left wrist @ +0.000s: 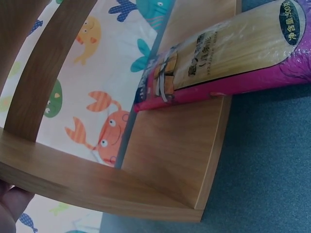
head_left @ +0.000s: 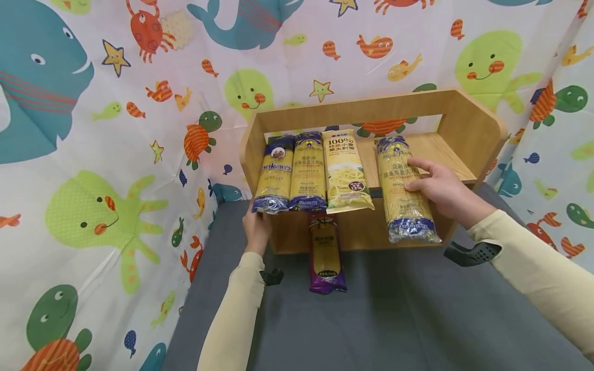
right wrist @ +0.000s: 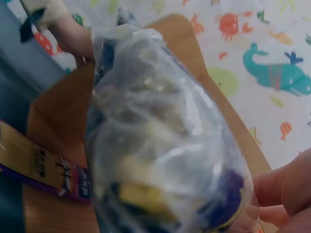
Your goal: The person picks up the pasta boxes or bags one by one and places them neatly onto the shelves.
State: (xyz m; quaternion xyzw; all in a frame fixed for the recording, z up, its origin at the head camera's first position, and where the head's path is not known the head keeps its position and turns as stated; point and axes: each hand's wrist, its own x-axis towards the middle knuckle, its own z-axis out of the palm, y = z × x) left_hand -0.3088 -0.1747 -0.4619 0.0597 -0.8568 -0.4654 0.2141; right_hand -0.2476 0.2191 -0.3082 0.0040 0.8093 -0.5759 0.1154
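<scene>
My right hand (head_left: 441, 190) grips a clear-wrapped pack of spaghetti (head_left: 403, 198) with blue ends, thumb and fingers at its right edge. The pack leans out over the front of a two-level wooden shelf (head_left: 357, 111). Its near end fills the right wrist view, blurred. On the upper level lie an Ankara spaghetti pack (head_left: 276, 172), a second blue-ended spaghetti pack (head_left: 308, 170) and a cream noodle pack (head_left: 348, 172). My left hand (head_left: 257, 229) holds the shelf's left side panel, its fingers partly hidden. A purple-ended noodle pack (head_left: 326, 255) pokes out of the lower level.
The shelf stands on a grey-blue surface (head_left: 343, 330) in a corner. A white sheet (head_left: 139, 134) printed with sea animals hangs behind and at both sides. Bare shelf board (head_left: 441, 149) shows right of the held pack.
</scene>
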